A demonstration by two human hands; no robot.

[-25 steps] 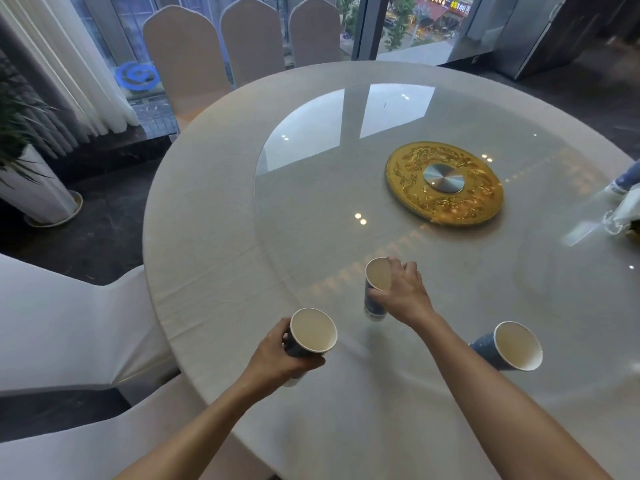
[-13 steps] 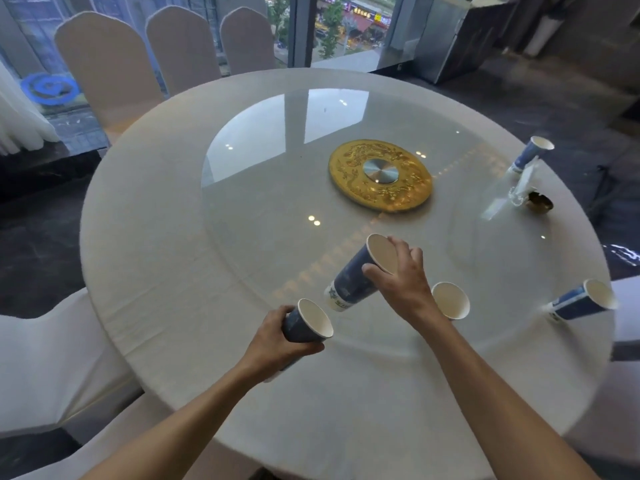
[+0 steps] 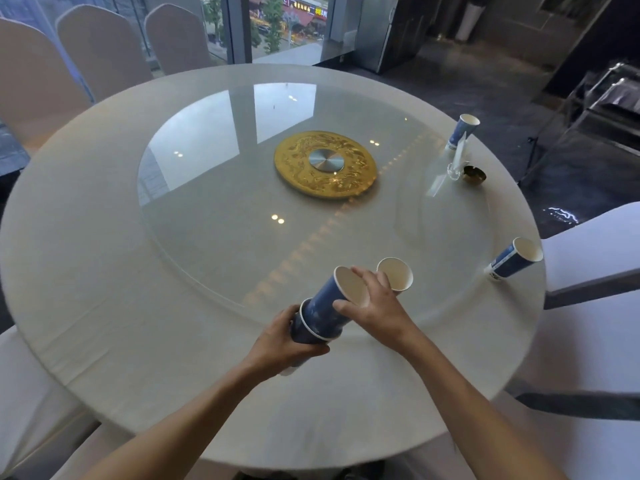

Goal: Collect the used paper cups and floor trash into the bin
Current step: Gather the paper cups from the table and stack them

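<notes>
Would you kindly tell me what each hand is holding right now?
Left hand: closed on the lower cup.
Right hand: closed on the upper cup, nesting it into the lower one.

Soft daylight pours in from the tall glass windows (image 3: 242, 26), mirrored as pale glare patches on the round glass turntable (image 3: 214, 140). Small ceiling-light spots glint there too. Wide-angle bending curves the edges, with slight overall softness.

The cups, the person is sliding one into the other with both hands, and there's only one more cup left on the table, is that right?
Not quite. The head view shows three loose cups: one behind the right hand, one at the right edge, one far right.
</notes>
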